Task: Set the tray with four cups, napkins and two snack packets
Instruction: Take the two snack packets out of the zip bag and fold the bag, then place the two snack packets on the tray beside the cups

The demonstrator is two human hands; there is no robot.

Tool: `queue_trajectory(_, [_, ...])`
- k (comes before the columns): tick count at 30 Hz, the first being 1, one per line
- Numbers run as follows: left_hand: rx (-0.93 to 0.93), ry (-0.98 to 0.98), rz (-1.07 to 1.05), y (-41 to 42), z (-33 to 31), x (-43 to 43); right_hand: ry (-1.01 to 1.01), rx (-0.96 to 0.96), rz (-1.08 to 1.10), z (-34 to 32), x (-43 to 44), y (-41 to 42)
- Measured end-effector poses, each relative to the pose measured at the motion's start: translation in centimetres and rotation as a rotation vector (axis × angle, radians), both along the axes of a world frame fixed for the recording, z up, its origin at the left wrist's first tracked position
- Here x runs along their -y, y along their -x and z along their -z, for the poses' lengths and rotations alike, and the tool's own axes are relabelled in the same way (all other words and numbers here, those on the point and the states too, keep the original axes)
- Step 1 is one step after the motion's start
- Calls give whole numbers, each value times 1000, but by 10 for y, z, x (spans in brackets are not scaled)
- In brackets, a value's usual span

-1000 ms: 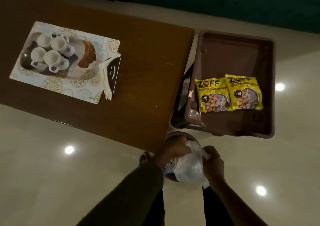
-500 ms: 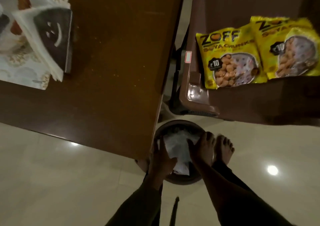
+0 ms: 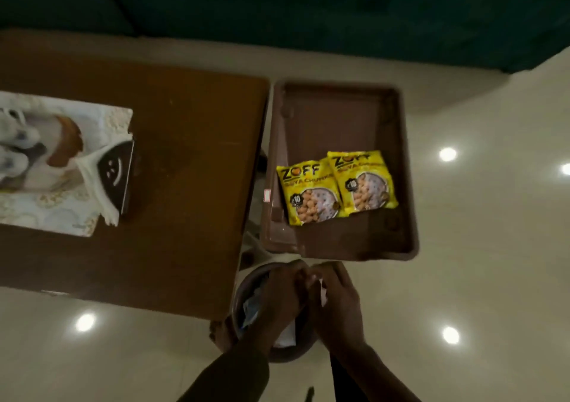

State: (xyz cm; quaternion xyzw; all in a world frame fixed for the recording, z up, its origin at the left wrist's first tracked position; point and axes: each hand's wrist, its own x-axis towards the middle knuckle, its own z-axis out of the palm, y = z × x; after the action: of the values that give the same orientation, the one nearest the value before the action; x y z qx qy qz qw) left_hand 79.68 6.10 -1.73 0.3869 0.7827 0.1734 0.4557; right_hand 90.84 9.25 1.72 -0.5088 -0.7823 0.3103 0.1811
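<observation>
Two yellow snack packets (image 3: 311, 192) (image 3: 364, 182) lie side by side in a brown plastic tub (image 3: 339, 115) to the right of the table. On the table at the left sits a patterned tray (image 3: 61, 219) with white cups (image 3: 12, 130), blurred and partly cut off. White napkins (image 3: 101, 192) stand in a black holder (image 3: 115, 170) at the tray's right edge. My left hand (image 3: 277, 297) and my right hand (image 3: 336, 303) are close together over a round bin (image 3: 246, 281) on the floor. A scrap of white shows between them; I cannot tell whether either hand grips it.
The brown wooden table (image 3: 185, 170) fills the left and middle. White and bluish plastic (image 3: 285, 337) lies in the bin under my hands. The glossy floor (image 3: 462, 247) reflects ceiling lights. A dark green wall runs along the top.
My head has lifted, so the tray and tub are back in view. My hands, which pushed the white plastic into the bin, have risen and come together above it.
</observation>
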Motion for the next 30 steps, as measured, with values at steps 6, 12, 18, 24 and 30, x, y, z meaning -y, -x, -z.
queue_trajectory(6, [-73, -334, -215, 32, -58, -49, -22, -136, 235, -26, -102, 6])
queue_trajectory(12, [-18, -321, -458, 63, -68, -95, -55, -75, 271, -30, -164, -6])
queue_trajectory(18, [195, -145, -550, 70, -77, -123, 29, -8, 269, -31, -195, -14])
queue_trajectory(24, [287, -37, -562, 50, -67, -129, 58, 14, 318, -28, -201, -6])
queue_trajectory(30, [231, 1, -589, 33, -59, -141, 211, 25, 190, -25, -188, 20])
